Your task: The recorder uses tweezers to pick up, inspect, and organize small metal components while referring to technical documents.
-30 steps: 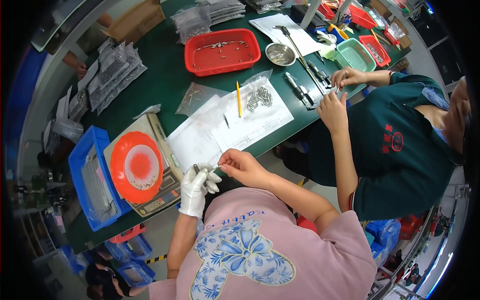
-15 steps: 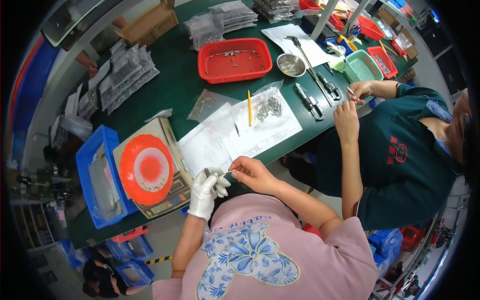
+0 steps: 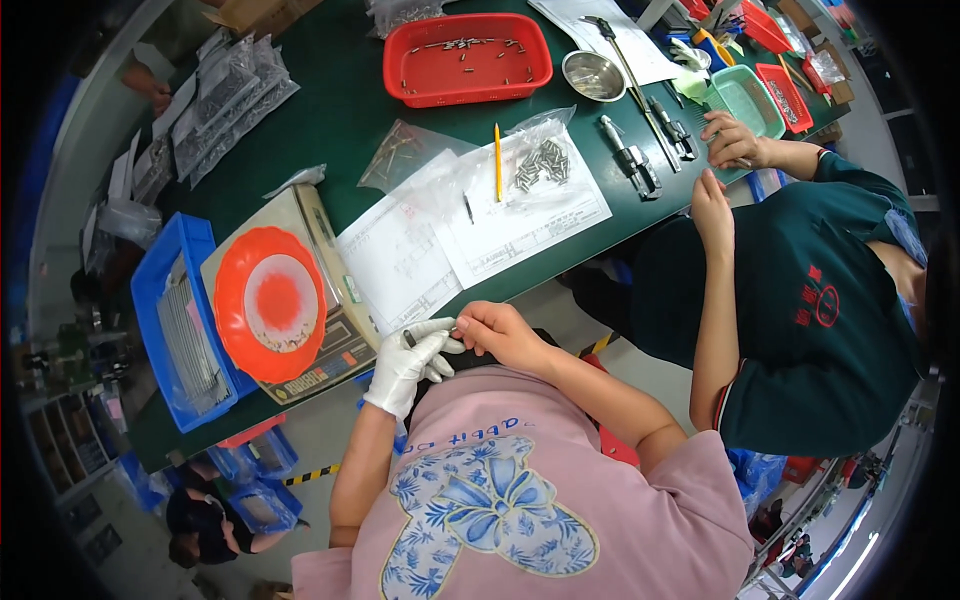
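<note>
My left hand, in a white glove, is closed round a dark, thin rod whose end pokes up between the fingers. My bare right hand pinches a small metal piece between thumb and fingertips, right against the gloved fingers. Both hands are held together just off the near edge of the table, in front of my body. Beyond them lie printed drawing sheets, with a yellow pencil, a small dark pointed tool and a clear bag of short metal pins on top.
A red basket with scattered pins stands at the back. Left are an orange-red plate on a box and a blue tray. Micrometers and a steel bowl lie right, near a co-worker's hands.
The view has shifted, so the table things sit higher in the picture. My right fingers have come closer to the gloved hand, covering more of the metal piece. The co-worker's hands have shifted.
</note>
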Action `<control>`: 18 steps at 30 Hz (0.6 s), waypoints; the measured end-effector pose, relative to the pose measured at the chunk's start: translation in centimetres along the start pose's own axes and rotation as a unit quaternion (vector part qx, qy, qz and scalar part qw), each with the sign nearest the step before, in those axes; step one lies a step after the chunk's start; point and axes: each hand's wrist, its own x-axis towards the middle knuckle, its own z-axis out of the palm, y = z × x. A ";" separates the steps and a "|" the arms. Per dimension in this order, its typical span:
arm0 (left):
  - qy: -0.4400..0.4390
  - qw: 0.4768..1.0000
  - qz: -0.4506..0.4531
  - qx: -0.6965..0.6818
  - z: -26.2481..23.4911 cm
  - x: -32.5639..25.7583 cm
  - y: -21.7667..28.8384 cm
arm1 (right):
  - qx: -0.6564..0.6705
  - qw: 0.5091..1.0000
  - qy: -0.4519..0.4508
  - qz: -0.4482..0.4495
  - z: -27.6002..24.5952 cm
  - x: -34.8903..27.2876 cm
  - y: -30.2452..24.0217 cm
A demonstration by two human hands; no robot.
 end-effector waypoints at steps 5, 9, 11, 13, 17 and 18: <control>0.018 0.999 0.020 -0.037 -1.4 0.0 -0.9 | -0.117 0.989 0.047 0.077 -2.7 2.3 2.4; 0.044 0.996 0.024 -0.074 -1.4 -0.8 -1.1 | -0.366 0.907 0.188 0.093 -5.1 4.8 4.1; 0.046 0.992 0.033 -0.113 -1.6 -1.2 -1.5 | -0.370 0.906 0.191 0.069 -5.2 5.2 4.2; 0.058 0.990 0.055 -0.113 -1.7 -1.4 -2.1 | -0.374 0.906 0.192 0.044 -4.6 4.9 3.6; 0.069 0.989 0.107 -0.078 -1.4 -1.6 -2.9 | -0.045 0.993 -0.058 0.090 0.0 1.7 -0.6; 0.071 0.989 0.108 -0.078 -1.2 -1.5 -2.8 | -0.041 0.994 -0.064 0.073 0.7 1.3 -1.0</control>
